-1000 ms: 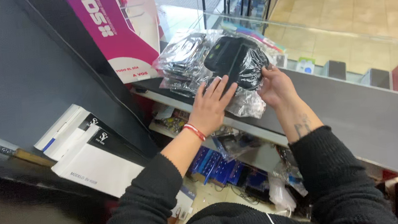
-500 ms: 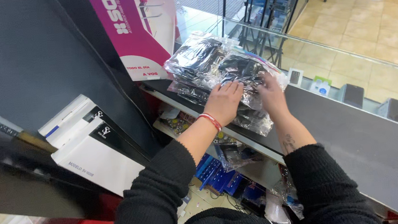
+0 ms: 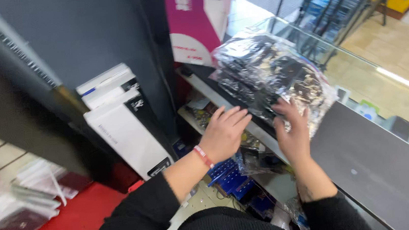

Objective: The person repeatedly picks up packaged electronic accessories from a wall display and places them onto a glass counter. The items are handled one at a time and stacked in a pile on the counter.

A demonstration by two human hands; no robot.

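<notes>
Clear plastic bag of black items [image 3: 272,74] lies on dark counter [image 3: 382,173], at its left end beside glass edge. Right hand [image 3: 292,134], fingers spread, presses bag's near side. Left hand [image 3: 223,133], open, palm down, hovers just left of bag, gripping nothing. Pink-and-white sign [image 3: 191,22] stands behind bag. White boxes [image 3: 121,122] lean against dark wall at left.

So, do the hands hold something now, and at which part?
Nothing is gripped. The right hand lies with spread fingers against the near edge of the clear bag of black items; the left hand hovers open, just short of it.
</notes>
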